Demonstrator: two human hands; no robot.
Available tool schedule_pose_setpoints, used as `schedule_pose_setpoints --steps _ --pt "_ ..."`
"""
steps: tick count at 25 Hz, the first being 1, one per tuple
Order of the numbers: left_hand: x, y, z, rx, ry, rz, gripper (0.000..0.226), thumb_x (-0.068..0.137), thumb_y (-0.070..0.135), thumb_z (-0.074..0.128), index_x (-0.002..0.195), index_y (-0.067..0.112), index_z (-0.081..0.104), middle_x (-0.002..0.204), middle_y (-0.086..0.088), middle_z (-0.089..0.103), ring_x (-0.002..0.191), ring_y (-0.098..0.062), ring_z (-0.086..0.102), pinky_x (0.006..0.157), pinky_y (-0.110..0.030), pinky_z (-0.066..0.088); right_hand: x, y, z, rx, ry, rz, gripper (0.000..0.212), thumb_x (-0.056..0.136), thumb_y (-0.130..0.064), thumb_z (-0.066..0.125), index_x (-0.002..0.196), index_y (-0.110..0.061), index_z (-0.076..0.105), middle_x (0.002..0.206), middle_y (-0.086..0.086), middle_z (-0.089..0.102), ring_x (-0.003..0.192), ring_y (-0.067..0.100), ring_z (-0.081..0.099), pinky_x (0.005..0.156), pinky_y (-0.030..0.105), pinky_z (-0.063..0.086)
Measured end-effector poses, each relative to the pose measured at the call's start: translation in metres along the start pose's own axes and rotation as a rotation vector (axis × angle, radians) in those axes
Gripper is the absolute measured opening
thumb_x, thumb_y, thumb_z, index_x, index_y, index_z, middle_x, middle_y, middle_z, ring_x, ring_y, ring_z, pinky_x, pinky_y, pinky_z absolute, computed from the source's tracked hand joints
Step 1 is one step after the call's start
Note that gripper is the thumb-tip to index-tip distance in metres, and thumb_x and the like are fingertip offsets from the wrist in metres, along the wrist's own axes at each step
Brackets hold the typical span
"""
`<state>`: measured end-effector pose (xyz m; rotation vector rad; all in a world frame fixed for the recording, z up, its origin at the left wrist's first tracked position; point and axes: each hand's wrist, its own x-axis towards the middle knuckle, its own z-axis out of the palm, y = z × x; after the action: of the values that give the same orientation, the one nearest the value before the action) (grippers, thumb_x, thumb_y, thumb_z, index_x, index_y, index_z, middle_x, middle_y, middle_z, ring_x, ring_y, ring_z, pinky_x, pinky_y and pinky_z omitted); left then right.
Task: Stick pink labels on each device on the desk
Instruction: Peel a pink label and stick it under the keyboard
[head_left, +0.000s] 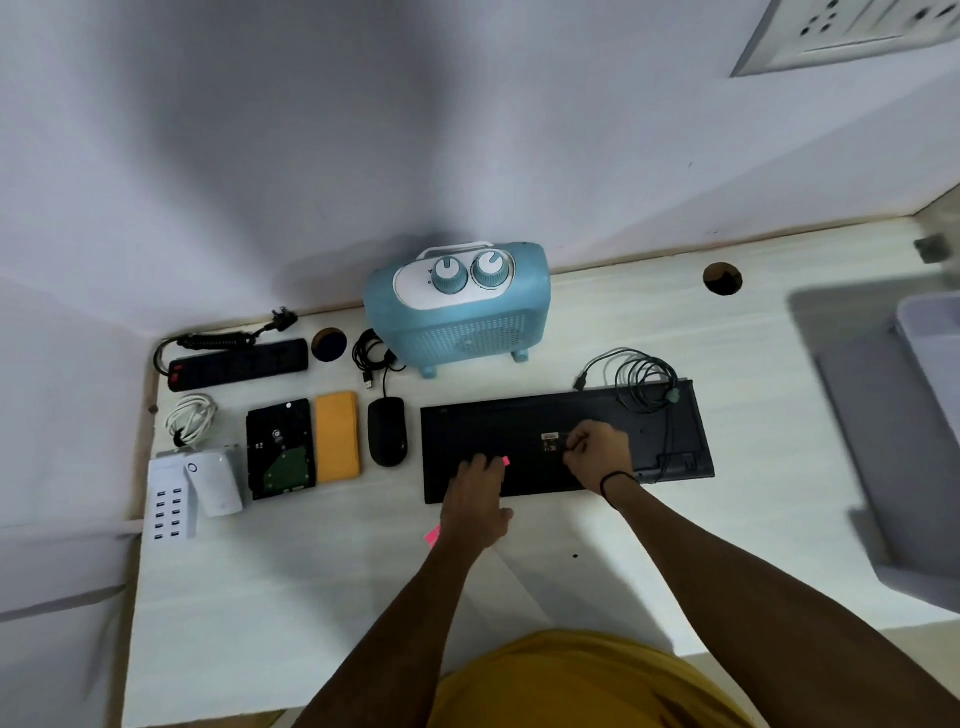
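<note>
Pink label (505, 460) on face-down black keyboard (519, 415)
</note>
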<state>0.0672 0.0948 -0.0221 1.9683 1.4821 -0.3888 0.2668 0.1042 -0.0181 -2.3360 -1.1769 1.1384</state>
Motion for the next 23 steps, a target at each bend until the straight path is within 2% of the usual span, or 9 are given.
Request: schedule_pose_setpoints --steps 2,4,6,9,13,15,18,21,23 --pt "0.001 0.002 0.001 0.157 0.041 0.013 0.059 0.088 0.029 0.075 0.139 0.017 0.048 0.133 -0.005 0.052 0.124 -0.025 0.048 0.104 -0.040 0.044 0.002 0.012 -0.018 -0.005 0.188 0.018 0.018 0.072 -0.015 0.077 0.086 -0.014 0.065 0.087 0.006 0.065 0.087 0.026 0.063 0.075 0.033 0.054" --pt "0.005 -0.001 0.000 0.231 0.072 0.005 0.058 0.090 0.030 0.073 0.140 0.016 0.048 0.133 -0.005 0.056 0.124 -0.025 0.050 0.103 -0.040 0.042 0.011 0.022 -0.037 -0.034 0.330 0.088 0.037 0.077 -0.025 0.077 0.107 -0.010 0.060 0.114 0.014 0.057 0.110 0.032 0.053 0.087 0.040 0.047" --pt "0.008 -0.006 -0.003 0.258 0.076 0.002 0.052 0.091 0.033 0.071 0.136 0.015 0.052 0.128 -0.005 0.061 0.119 -0.023 0.055 0.100 -0.037 0.044 0.023 0.028 -0.057 -0.005 0.353 0.263 0.056 0.081 -0.035 0.073 0.125 -0.006 0.052 0.131 0.017 0.047 0.124 0.037 0.042 0.096 0.046 0.043" --pt "0.018 -0.009 -0.005 0.321 0.019 0.102 0.047 0.095 0.033 0.066 0.135 0.012 0.053 0.125 -0.007 0.063 0.114 -0.024 0.059 0.097 -0.037 0.047 0.045 0.038 -0.079 0.017 0.264 0.489 0.071 0.085 -0.046 0.068 0.138 -0.006 0.042 0.142 0.016 0.038 0.131 0.039 0.034 0.101 0.050 0.039" --pt "0.020 -0.015 -0.009 0.433 -0.064 0.271 0.042 0.099 0.028 0.056 0.135 0.007 0.051 0.127 -0.014 0.062 0.113 -0.030 0.060 0.095 -0.041 0.049 0.059 0.038 -0.083 0.005 0.214 0.488 0.067 0.086 -0.047 0.065 0.141 -0.018 0.040 0.143 0.014 0.036 0.131 0.041 0.032 0.102 0.053 0.037" --pt "0.021 -0.011 -0.012 0.493 -0.109 0.300 0.041 0.096 0.020 0.054 0.134 0.004 0.051 0.125 -0.017 0.062 0.110 -0.032 0.061 0.090 -0.041 0.050 0.061 0.034 -0.080 0.018 0.237 0.501 0.061 0.086 -0.041 0.065 0.139 -0.022 0.042 0.141 0.014 0.035 0.129 0.041 0.033 0.100 0.053 0.039" --pt "0.020 0.001 -0.014 0.533 -0.121 0.291 0.046 0.091 0.013 0.058 0.135 0.007 0.049 0.127 -0.014 0.060 0.108 -0.031 0.061 0.086 -0.041 0.051 0.063 0.028 -0.081 -0.073 0.298 0.465 0.043 0.088 -0.027 0.059 0.130 -0.018 0.053 0.131 0.015 0.045 0.124 0.039 0.042 0.089 0.051 0.046" --pt "0.014 0.005 -0.020 0.473 -0.058 0.295 0.059 0.086 0.022 0.064 0.141 0.016 0.043 0.131 -0.006 0.054 0.108 -0.028 0.056 0.077 -0.037 0.051 0.066 0.028 -0.088 -0.154 0.347 0.377 0.033 0.083 -0.017 0.055 0.113 -0.014 0.066 0.118 0.014 0.060 0.116 0.038 0.054 0.083 0.046 0.051" --pt "0.010 0.005 -0.027 0.438 0.009 0.310 0.060 0.083 0.031 0.064 0.139 0.019 0.045 0.130 -0.003 0.051 0.110 -0.027 0.052 0.071 -0.034 0.047 0.068 0.025 -0.093 -0.116 0.330 0.332 0.029 0.086 -0.018 0.055 0.111 -0.013 0.068 0.116 0.015 0.064 0.112 0.039 0.058 0.083 0.044 0.051"
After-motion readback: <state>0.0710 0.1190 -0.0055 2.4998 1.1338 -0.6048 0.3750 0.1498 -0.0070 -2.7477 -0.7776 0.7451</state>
